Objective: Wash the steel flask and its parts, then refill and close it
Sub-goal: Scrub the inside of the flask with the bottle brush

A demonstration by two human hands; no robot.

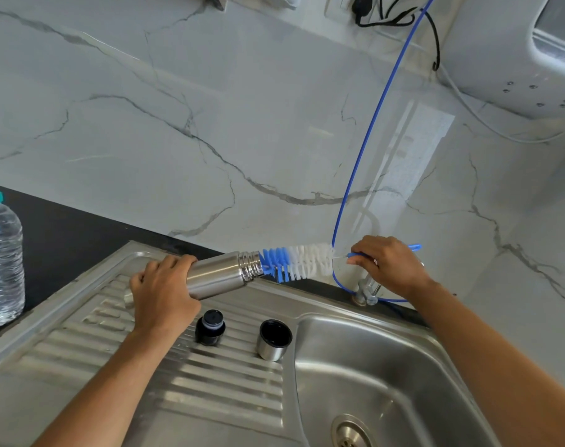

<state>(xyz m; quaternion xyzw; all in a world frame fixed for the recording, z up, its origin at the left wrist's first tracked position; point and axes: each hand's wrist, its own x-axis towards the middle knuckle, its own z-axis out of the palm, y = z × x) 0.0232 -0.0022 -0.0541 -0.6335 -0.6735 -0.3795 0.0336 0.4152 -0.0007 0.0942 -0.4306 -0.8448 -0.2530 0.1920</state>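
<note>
Sink basin (387,366) below R wrist: scrub flask.
L hand (163,296) grips flask (223,274), R hand (387,264) grips brush (294,261) handle; keep brush w/ bore axis.

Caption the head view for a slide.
Left hand holds the steel flask while right hand works a bottle brush at its mouth.

My single head view looks forward and down, close over the sink (371,343) toward the marble wall (210,108).
</note>
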